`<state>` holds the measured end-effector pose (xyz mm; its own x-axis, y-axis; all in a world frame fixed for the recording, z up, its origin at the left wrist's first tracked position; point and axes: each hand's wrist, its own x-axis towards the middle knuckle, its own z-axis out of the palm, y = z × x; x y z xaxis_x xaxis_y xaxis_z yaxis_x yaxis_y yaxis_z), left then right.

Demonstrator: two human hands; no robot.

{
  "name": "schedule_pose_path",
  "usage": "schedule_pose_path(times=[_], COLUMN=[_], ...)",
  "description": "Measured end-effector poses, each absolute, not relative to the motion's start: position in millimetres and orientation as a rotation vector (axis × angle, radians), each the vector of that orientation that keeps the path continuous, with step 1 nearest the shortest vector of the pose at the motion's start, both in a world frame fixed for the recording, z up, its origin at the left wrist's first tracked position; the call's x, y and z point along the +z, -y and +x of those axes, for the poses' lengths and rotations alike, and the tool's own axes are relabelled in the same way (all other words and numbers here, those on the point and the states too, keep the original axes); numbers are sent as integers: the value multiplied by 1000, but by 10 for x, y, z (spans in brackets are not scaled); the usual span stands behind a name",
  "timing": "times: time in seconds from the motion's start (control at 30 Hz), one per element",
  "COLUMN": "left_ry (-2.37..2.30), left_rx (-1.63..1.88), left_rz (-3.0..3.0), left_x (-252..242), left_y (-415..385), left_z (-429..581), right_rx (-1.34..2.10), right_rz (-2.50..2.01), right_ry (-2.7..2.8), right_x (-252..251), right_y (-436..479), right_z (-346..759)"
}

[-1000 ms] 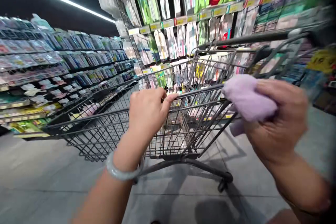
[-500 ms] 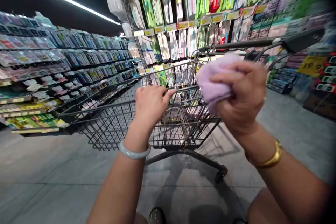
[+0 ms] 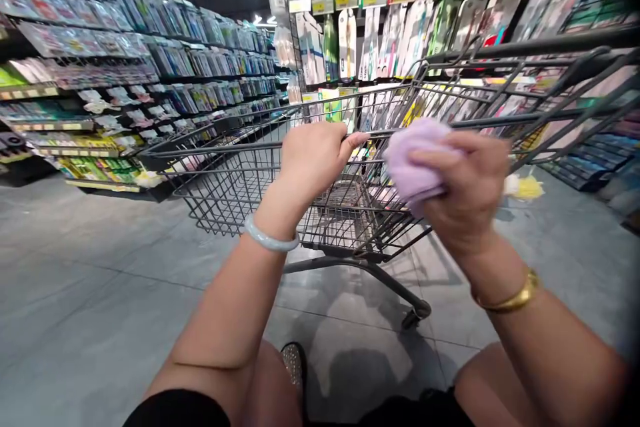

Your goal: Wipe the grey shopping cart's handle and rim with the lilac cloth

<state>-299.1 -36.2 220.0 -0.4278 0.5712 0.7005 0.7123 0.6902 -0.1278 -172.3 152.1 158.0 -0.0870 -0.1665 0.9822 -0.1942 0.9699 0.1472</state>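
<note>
A dark wire shopping cart stands side-on in front of me. My left hand is closed over the cart's top side rail, its thumb lying along the bar; a pale bangle circles that wrist. In my right hand a bunched lilac cloth is gripped, held up at the rail's height near the middle of the cart. Whether the cloth touches the rail I cannot tell. The fingers of the right hand are slightly blurred, and a gold bracelet sits on that wrist.
Shelves of packaged toothbrush-like goods rise behind the cart. Another long rack of hanging packets runs along the left. A cart wheel rests on the grey tiled floor, near my shoe.
My view has turned, so the shelves and the cart's rail sit higher and farther right. My left hand still grips the rail; the right hand keeps the cloth near it.
</note>
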Motion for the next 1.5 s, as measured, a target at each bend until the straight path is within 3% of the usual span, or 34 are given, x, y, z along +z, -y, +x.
schedule_pose_path(times=[0.13,0.33,0.43,0.57,0.67,0.87,1.07,1.2,1.33,1.5], left_ry=[2173,2211,2229,2234,2238,2224,2120,1729,1592,1604], left_rx=[-219,-202,-201,-202,-200,-154,-221,-415,-514,-844], left_rz=[-972,-996,-996,-1006,-1012,-1011,-1034,-1429,-1880,-1858], left_x=[2219,2274,2289,2293,2301,2329,2246,2100,1993,2062], left_y=[353,337,346,342,328,341,291,81,-111,-174], left_z=[-2965,-2915,-2916,-2928,-2922,-2911,-2875,-2631,-2417,-2371], right_rx=[54,-182,-156,-7,-47,-215,36,102,556,1098], right_rz=[44,411,499,214,150,445,110,239,367,298], right_ry=[1518,1843,1879,1632,1629,1924,1675,1765,1713,1534], right_x=[1642,1025,1132,1408,1250,942,1304,1243,1346,1683], right_y=[-1613,-1338,-1370,-1682,-1779,-1648,-1885,-1782,-1654,-1601], right_z=[-1783,-2077,-1942,-1747,-1794,-1848,-1670,-1724,-1683,-1465])
